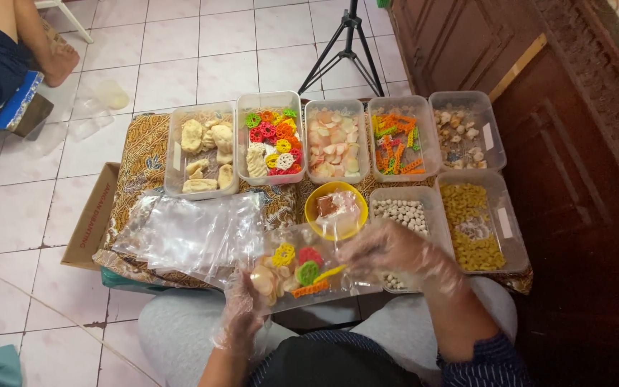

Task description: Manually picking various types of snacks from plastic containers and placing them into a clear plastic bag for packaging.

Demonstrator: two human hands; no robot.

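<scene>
Both my hands wear thin clear plastic gloves. My left hand (241, 312) grips the near left corner of a clear plastic bag (302, 269) filled with colourful raw crackers: pale round chips, yellow, red and green flower rings, orange sticks. My right hand (388, 251) holds the bag's right side, above a tub of small white round pieces (404, 211). A yellow bowl (314, 201) with a small plastic packet in it sits just behind the bag.
Several clear tubs stand on a batik cloth (141, 154): pale chunks (200, 150), coloured rings (272, 137), pink-white chips (335, 143), orange-green sticks (395, 140), shells (463, 129), yellow macaroni (471, 222). Empty plastic bags (188, 233) lie left. A tripod (345, 43) stands behind; another person (8, 50) sits far left.
</scene>
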